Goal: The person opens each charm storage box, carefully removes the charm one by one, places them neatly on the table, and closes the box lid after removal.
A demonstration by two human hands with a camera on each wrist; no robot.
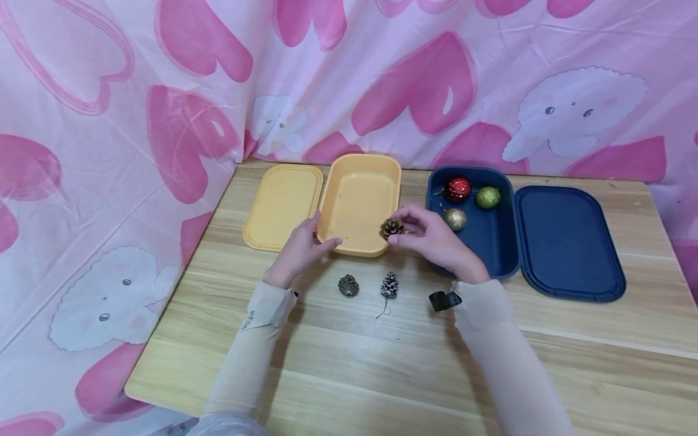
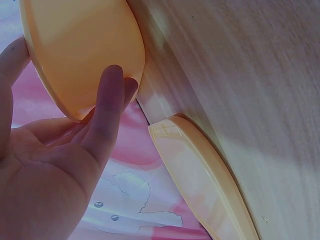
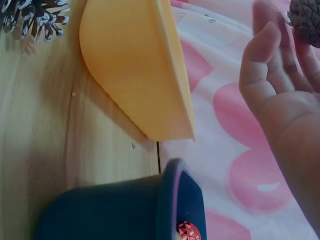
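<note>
My right hand point(image 1: 436, 239) pinches a brown pine cone point(image 1: 391, 229) above the front right corner of a yellow box point(image 1: 386, 247). In the right wrist view, the same pine cone point(image 3: 306, 21) shows at the top right by the fingertips. My left hand point(image 1: 300, 247) holds the yellow box at its left front corner, with the thumb at the rim. Fingers point(image 2: 107, 105) lie along the box's outer wall in the left wrist view. On the table in front of the box lie a dark, rounded pine cone point(image 1: 348, 285) and a longer white-tipped pine cone point(image 1: 389, 286) with a string.
Left of the yellow box lies its flat yellow lid point(image 1: 283, 206). A navy box point(image 1: 507, 254) on the right holds a red ball point(image 1: 458, 189), a green ball point(image 1: 488, 197) and a gold ball point(image 1: 455, 219). Beside it is a navy lid point(image 1: 569, 242). A pink curtain point(image 1: 327, 79) hangs behind the table.
</note>
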